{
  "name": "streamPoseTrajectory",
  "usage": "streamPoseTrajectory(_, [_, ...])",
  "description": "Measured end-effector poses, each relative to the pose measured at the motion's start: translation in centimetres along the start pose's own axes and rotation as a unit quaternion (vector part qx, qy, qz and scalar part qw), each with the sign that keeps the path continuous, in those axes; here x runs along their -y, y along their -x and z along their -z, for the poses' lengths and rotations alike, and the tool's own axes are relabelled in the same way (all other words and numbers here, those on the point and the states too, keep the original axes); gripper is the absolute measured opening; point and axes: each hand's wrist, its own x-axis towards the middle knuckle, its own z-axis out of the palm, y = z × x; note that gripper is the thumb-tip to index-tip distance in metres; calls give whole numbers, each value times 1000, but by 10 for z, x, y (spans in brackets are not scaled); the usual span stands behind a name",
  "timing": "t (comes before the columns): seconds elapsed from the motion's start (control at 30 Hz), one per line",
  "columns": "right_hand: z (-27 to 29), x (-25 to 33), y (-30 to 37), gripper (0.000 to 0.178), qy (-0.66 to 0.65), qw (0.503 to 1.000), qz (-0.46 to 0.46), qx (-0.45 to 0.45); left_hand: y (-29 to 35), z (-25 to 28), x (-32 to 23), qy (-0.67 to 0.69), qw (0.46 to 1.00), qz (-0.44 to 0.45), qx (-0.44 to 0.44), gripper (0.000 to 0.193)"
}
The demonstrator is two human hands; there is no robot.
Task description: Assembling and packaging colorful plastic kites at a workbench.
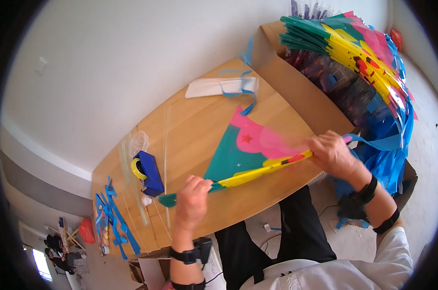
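Note:
Over the wooden table I hold a thin-sheet kite in green, pink and yellow, folded along its near edge. My left hand is closed round the green end of that folded edge, and a green tip pokes out to its left. At the other end, my right hand pinches the yellow and pink corner. A blue ribbon tail trails off to the right from beside this hand. The kite's pink point, with a red star below it, reaches toward the back of the table.
Several similar kites lie piled over a cardboard box at the right, blue tails hanging down. A blue tape dispenser with yellow tape, thin rods, blue ribbon strips and a white packet lie on the table.

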Motion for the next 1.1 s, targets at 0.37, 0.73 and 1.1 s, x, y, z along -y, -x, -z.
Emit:
streamPoseTrajectory(0.37, [37, -165, 67, 19, 118, 928, -349, 55, -50, 95, 140, -449, 837, 61, -308, 17])
streamPoseTrajectory(0.73, [117, -160, 145, 23, 206, 928, -307, -48, 65, -53, 77, -315, 940, -103, -85, 16])
streamPoseTrajectory(1.1, [170, -60, 114, 50, 333, 784, -469, 232, 119, -150, 47, -172, 985, -8, 0, 13])
